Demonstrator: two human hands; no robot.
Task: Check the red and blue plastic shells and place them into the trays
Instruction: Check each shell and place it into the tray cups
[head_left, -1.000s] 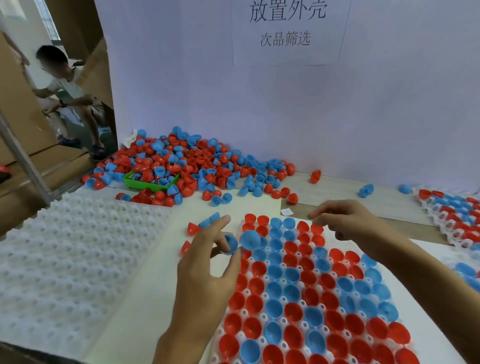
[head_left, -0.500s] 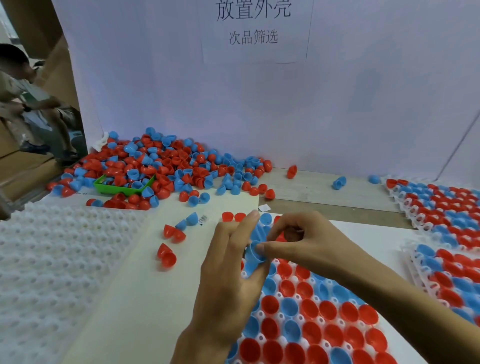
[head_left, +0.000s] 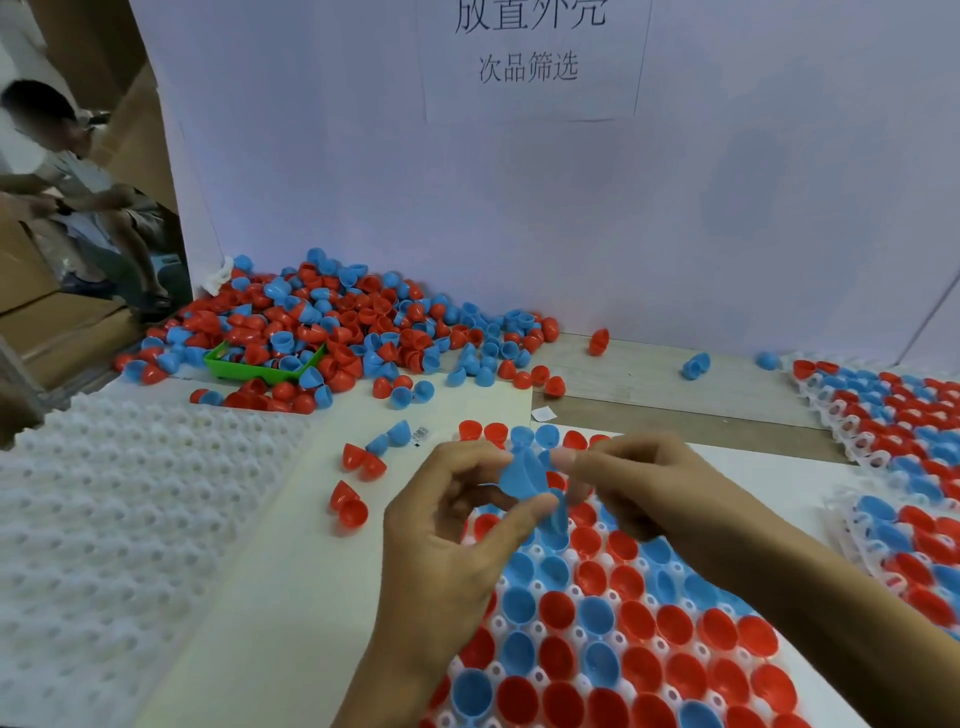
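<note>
Above filled tray (head_left: 566, 597): both hands on blue shell (head_left: 524, 475).
Left hand (head_left: 457, 540) fingers pinch it; right hand (head_left: 639, 483) fingers pinch its rim.

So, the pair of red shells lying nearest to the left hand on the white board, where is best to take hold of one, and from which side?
Probably from above, pinching across the rounded dome of the nearer red shell. It lies on its side on the board, touching its twin, so the free front and left flanks give the fingers room. The rim side looks thin; I would avoid it.
</note>
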